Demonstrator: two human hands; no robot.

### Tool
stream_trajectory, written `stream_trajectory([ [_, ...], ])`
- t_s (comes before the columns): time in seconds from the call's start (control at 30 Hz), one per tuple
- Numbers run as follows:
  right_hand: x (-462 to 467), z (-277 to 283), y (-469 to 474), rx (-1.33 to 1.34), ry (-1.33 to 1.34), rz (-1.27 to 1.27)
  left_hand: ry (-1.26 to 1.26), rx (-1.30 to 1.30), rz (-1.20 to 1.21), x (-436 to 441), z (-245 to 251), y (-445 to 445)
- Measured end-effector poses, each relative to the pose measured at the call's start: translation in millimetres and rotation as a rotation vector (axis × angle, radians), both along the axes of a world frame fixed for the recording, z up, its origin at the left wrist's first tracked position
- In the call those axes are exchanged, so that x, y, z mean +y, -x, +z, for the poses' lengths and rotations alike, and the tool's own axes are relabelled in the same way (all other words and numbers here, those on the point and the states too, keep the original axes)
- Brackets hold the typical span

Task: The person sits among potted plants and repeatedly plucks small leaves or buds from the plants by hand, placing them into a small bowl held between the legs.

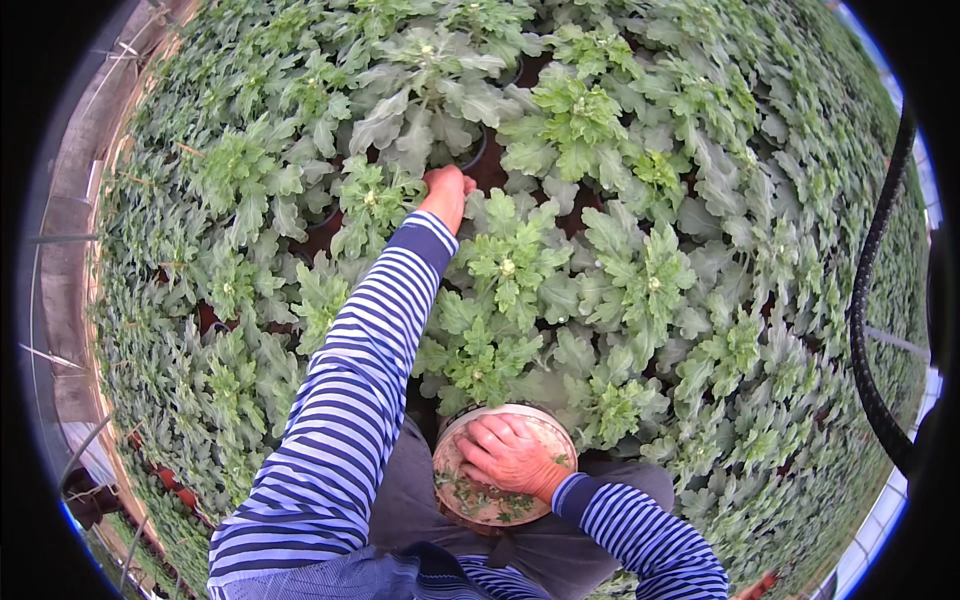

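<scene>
My left hand (448, 196) reaches forward among the plants, at the base of a tall leafy chrysanthemum-like plant (427, 97), beside the rim of a dark plant pot (474, 152). Its fingers are mostly hidden, so what it holds cannot be told. My right hand (511, 456) rests with curled fingers over a round, shallow-looking container or lid (544, 506) between my knees. Small green leaf bits (471, 495) lie on that round surface. Whether anything is under the right fingers is hidden. Just beyond it stands a plant with a pale bud (507, 267).
Dense potted plants surround me on all sides, with reddish ground (491, 161) showing between some. A pale bed edge (96, 300) runs along the left. A black braided cable (862, 315) hangs at the right.
</scene>
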State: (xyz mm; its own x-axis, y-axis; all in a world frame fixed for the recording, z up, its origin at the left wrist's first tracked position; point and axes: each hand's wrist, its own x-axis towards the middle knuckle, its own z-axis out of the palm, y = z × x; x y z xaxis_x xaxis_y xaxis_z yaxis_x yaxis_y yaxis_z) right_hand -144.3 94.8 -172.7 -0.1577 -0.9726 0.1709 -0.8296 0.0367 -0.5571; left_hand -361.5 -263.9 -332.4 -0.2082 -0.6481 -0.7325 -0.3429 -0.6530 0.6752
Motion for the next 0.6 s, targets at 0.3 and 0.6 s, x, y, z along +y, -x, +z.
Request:
stream_trajectory([
  [0.3, 2, -6, -2, 0.008, 0.025, -0.011, 0.357, -0.178, -1.034, 19, -18, 41],
  [0.6, 2, -5, -2, -0.001, 0.046, -0.019, 0.287, -0.085, -0.789, 16, -34, 47],
])
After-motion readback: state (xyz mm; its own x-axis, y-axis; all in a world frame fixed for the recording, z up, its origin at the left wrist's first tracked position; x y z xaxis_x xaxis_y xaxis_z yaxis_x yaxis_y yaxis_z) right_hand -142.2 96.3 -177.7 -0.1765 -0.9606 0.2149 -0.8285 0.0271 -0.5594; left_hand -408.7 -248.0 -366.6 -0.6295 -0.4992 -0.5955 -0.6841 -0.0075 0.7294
